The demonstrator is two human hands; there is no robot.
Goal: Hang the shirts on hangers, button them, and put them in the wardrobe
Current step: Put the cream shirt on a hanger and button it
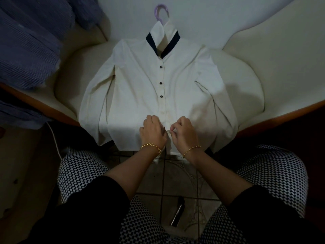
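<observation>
A white shirt (140, 81) with a dark collar band lies face up on the bed, its hem hanging over the near edge. A lilac hanger (161, 12) is inside it, with only the hook showing above the collar. Three dark buttons down the front are fastened. My left hand (153, 132) and my right hand (184, 132) meet low on the placket, just above the hem. Each pinches one edge of the shirt's front. What lies between their fingertips is hidden.
The bed (272, 67) has a cream cover and a wooden edge rail (35, 101). A blue checked shirt (29, 50) is heaped at the far left. My knees in patterned trousers frame a tiled floor, where a dark slim object (178, 213) lies.
</observation>
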